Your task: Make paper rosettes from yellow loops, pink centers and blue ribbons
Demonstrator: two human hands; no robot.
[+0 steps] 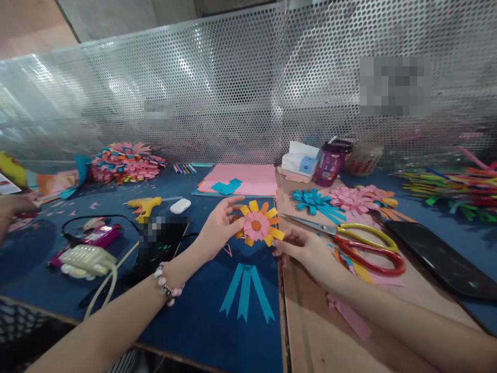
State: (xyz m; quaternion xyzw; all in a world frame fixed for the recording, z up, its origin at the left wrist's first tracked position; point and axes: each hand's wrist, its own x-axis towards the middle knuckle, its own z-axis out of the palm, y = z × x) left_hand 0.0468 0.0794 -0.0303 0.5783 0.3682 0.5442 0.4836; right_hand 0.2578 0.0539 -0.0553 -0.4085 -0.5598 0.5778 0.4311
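Between my two hands a paper flower (256, 226) is held up above the table, with yellow and orange petals, a pink inner layer and an orange centre. My left hand (222, 228) pinches its left edge between thumb and fingers. At the flower's lower right, the fingertips of my right hand (301, 248) grip a yellow petal. Below the flower lie blue paper ribbon strips (245, 292) with notched ends, fanned out on the blue tabletop. Scissors (349, 241) with yellow and red handles lie beside my right hand, over paper scraps.
Finished blue (310, 199) and pink paper flowers (353, 201) lie at right, near a black phone (442, 256). Pink paper sheets (244, 176) sit behind. Leftward are a yellow glue gun (144, 206), a white earbud case (180, 206), a power strip (88, 260) and another person's hand (15, 210).
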